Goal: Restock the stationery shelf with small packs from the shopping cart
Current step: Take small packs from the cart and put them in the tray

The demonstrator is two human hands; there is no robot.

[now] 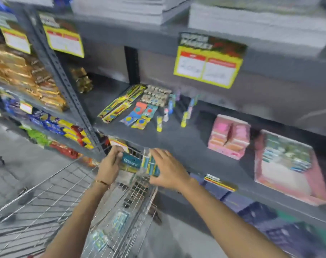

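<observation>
Both hands hold teal small packs above the far corner of the wire shopping cart (46, 187), just in front of the grey stationery shelf (177, 146). My left hand (110, 164) grips a teal pack (131, 162) with white lettering. My right hand (168, 168) is closed on a clear-wrapped bundle of teal and yellow packs (151, 164). More small packs (119, 220) lie in the cart's basket below my arms. The picture is blurred by motion.
On the shelf lie yellow pencil packs (117, 107), colourful flat packs (139, 114), small tubes (159, 123), pink boxes (229, 136) and a pink tray (289, 168). Yellow price tags (208, 62) hang above. Snack bags (24, 69) fill the rack to the left.
</observation>
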